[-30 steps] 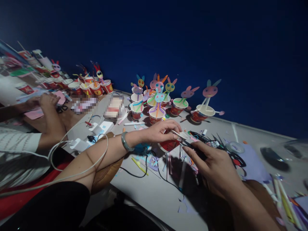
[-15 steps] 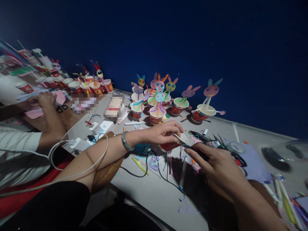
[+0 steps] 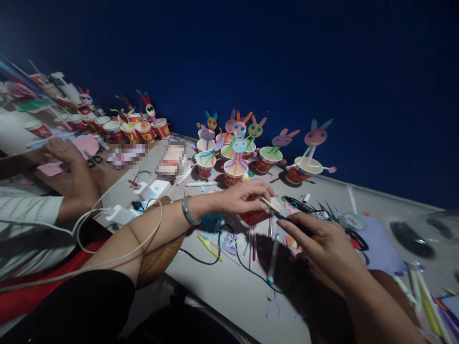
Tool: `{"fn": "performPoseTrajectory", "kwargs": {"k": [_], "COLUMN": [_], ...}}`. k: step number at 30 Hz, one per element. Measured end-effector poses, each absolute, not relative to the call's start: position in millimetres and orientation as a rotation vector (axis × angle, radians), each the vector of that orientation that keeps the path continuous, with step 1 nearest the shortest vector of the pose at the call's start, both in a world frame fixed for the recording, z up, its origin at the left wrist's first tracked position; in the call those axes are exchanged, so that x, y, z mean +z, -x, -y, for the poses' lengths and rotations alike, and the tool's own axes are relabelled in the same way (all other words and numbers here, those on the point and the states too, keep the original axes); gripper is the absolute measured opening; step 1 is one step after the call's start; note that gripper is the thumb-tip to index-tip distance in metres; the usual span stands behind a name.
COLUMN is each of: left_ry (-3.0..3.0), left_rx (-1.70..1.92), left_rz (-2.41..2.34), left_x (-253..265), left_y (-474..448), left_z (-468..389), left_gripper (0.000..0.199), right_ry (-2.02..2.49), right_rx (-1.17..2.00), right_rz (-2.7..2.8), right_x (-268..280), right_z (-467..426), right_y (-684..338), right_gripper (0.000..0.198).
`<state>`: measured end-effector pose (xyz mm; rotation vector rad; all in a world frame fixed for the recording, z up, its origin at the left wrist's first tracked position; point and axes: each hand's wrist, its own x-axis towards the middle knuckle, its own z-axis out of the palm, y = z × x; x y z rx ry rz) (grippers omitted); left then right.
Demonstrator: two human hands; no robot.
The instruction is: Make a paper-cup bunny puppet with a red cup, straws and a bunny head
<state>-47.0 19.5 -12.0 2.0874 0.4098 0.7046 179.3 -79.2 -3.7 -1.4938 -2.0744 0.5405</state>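
Note:
My left hand [image 3: 247, 196], with a bangle at its wrist, is closed on a red paper cup [image 3: 254, 219] that tilts to the right. Fingers and thumb grip the cup near its white rim. Opposite, my right hand [image 3: 322, 236] is closed around a slim dark tool [image 3: 291, 223]; its tip touches or nearly touches the cup's rim. Most of the tool is hidden by the fingers, so its kind is unclear. Below the cup lie several thin straws [image 3: 253, 246] and a white pen [image 3: 273, 263] with a blue end.
Several cups with paper rabbit figures [image 3: 234, 174] stand along the blue wall. A co-worker's hands [image 3: 62, 150] are at the left. A power strip [image 3: 156, 191], white cable [image 3: 118, 260], black cable [image 3: 206, 261], tape roll [image 3: 353, 220] and purple paper [image 3: 383, 251] lie around.
The cup and the dark tool's tip have shifted slightly, with the cup's opening turned a little more into view. The co-worker's hand has moved slightly. Both my hands keep their grips.

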Motion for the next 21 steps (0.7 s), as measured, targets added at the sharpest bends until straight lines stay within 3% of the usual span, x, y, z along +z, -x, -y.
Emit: {"fn": "performPoseTrajectory", "kwargs": {"k": [12, 21], "left_ry": [-2.029, -1.999], "left_rx": [0.721, 0.835], "left_rz": [-0.423, -0.473], "left_x": [-12.0, -15.8], "left_y": [46.6, 43.4], "left_z": [-18.7, -14.7], "left_gripper": [0.018, 0.014], "right_ry": [1.485, 1.584], "right_rx": [0.537, 0.341], "right_rz": [2.061, 2.062], "right_x": [-5.4, -6.1], "right_z": [79.1, 84.8], "right_y": [-178.4, -175.7], "right_gripper": [0.039, 0.04]}}
